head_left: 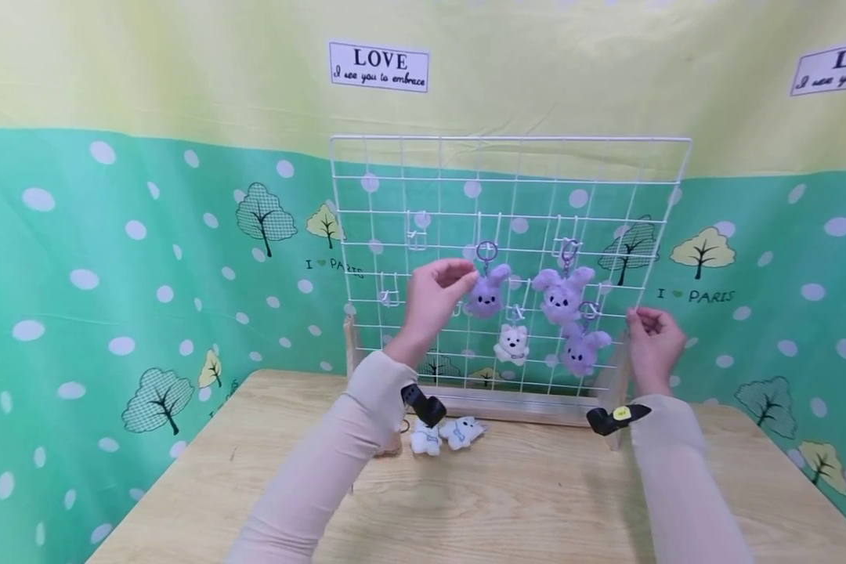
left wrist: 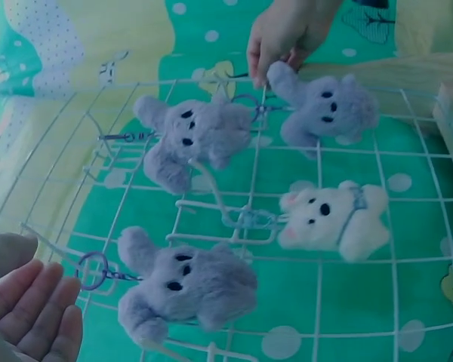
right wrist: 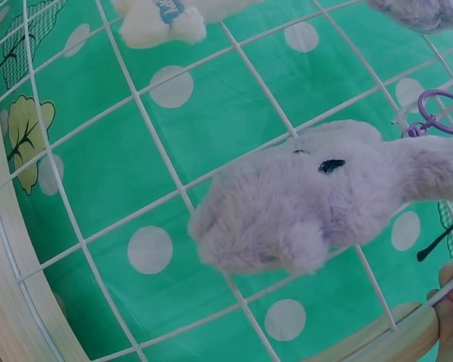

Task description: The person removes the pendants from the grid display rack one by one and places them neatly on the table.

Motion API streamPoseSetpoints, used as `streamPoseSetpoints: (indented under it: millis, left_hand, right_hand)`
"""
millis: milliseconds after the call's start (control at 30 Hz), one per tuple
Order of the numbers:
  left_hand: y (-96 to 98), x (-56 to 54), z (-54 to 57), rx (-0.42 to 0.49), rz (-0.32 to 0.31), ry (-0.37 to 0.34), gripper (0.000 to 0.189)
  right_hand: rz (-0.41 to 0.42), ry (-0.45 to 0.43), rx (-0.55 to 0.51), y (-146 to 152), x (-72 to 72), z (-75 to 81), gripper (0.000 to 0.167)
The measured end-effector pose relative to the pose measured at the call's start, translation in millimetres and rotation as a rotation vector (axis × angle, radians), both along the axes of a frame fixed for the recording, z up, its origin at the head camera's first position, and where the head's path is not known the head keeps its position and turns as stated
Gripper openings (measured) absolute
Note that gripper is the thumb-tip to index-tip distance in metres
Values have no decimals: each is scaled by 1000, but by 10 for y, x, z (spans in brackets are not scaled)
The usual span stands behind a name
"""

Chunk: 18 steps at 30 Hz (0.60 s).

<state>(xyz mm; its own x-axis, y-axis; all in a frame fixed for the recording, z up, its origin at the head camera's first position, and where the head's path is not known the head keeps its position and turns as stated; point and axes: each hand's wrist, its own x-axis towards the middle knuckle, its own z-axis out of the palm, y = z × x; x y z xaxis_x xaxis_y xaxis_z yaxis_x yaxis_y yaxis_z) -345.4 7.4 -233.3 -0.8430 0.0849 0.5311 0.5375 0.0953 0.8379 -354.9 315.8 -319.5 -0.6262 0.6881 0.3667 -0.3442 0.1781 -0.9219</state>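
A white wire grid [head_left: 511, 139] stands upright with plush keychains hanging from its hooks. My left hand [head_left: 437, 298] is beside a purple bunny keychain [head_left: 486, 298], its fingers loosely spread. In the left wrist view the fingertips come right up to that bunny's purple ring [left wrist: 91, 270], with nothing gripped. My right hand [head_left: 656, 345] pinches the grid's right side edge between thumb and fingers. Near it hang two more purple bunnies, an upper one [head_left: 564, 296] and a lower one [head_left: 583, 351]. A white plush animal [head_left: 512, 345] with a blue collar hangs between the left bunny and the lower one.
The grid sits in a wooden base [head_left: 522, 403] on a wooden table [head_left: 536, 501]. Two white plush keychains, one [head_left: 426, 439] beside the other [head_left: 463, 431], lie in front, with a brown item [head_left: 389, 448] partly behind my left sleeve. More hooks [head_left: 416, 235] are on the grid's left.
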Motion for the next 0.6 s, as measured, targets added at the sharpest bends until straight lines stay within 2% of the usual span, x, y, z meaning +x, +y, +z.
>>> streamPoseSetpoints:
  millis: [233,400,600]
  left_hand:
    - [83,-170,159,-77,120,3,20]
    - [136,-277,188,-128,188,-7,17]
    - [210,-343,192,-153,241,-15,16]
  right_hand:
    - [2,-10,28,-8,-27,-17,11]
    - [10,-2,13,-15,-19,-9,11]
    - [6,-1,12,-8,-13,-6,8]
